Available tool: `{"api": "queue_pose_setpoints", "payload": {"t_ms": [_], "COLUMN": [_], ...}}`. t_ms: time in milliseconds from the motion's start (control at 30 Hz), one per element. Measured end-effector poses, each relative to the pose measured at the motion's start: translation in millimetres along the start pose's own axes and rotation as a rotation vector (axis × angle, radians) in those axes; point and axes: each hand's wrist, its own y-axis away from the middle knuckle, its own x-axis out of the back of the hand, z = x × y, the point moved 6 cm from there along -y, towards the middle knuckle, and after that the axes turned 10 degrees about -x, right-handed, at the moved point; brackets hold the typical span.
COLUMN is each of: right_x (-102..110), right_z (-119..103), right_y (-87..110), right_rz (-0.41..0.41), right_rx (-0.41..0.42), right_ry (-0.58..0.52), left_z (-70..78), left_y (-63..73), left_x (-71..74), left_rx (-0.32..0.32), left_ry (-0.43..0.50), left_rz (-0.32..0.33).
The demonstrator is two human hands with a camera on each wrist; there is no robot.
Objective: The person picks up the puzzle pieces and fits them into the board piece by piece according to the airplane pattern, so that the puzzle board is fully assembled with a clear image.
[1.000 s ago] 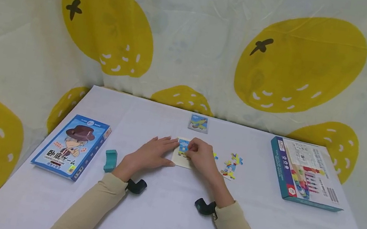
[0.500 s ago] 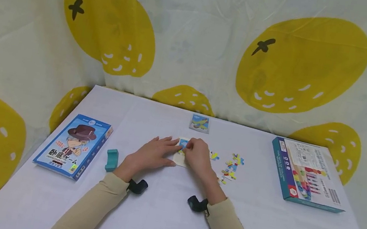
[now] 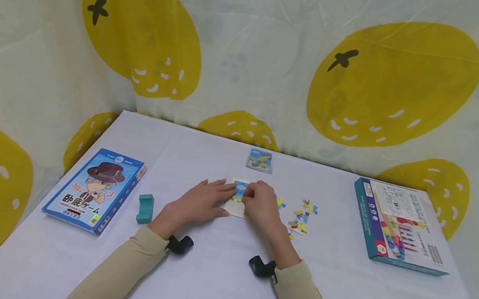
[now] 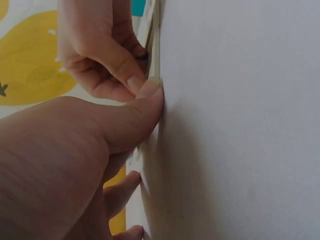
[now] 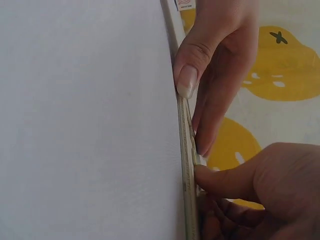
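Note:
A small pale puzzle board (image 3: 235, 210) lies mid-table with blue and yellow jigsaw pieces (image 3: 240, 186) on its upper part. My left hand (image 3: 205, 200) rests flat at its left side, fingers spread and fingertips on the board's edge; in the left wrist view its thumb (image 4: 132, 117) presses the near edge. Over the right side of the board is my right hand (image 3: 261, 205), fingers curled and thumb against the forefinger, pinching a puzzle piece mostly hidden by the fingers. The right wrist view shows its thumb (image 5: 227, 182) right at the board's layered edge.
Several loose puzzle pieces (image 3: 301, 217) lie right of the board. Behind it sits a small airplane picture (image 3: 260, 160). A blue game box (image 3: 94, 189) and a teal curved block (image 3: 145, 209) are on the left, another box (image 3: 401, 227) at the right. A fruit-print curtain (image 3: 258, 58) hangs behind.
My right hand and forearm have shifted slightly left and then a little back right, its fingertips staying over the board. My left hand has kept its place.

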Motion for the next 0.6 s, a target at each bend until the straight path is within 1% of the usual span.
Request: {"api": "queue_pose_setpoints", "payload": {"t_ms": [133, 233, 333, 467, 600], "right_x": [1, 2, 8, 26, 53], "right_z": [1, 3, 10, 28, 51], "right_y": [-1.0, -0.7, 0.3, 1.6, 3.9], "right_rz": [0.041, 0.038, 0.038, 0.039, 0.037], "right_rx": [0.002, 0.036, 0.073, 0.084, 0.045], "right_ry": [-0.006, -0.036, -0.080, -0.126, -0.111], "left_z": [3.7, 5.3, 7.0, 7.9, 7.2], "left_y": [0.6, 1.7, 2.6, 4.0, 4.4], "left_x": [1.7, 3.6, 3.6, 1.2, 1.3], "left_rx": [-0.014, -0.029, -0.048, -0.052, -0.044], "left_ry": [-0.001, -0.002, -0.002, -0.013, -0.024], "left_rz": [-0.011, -0.016, -0.018, -0.028, -0.023]}}
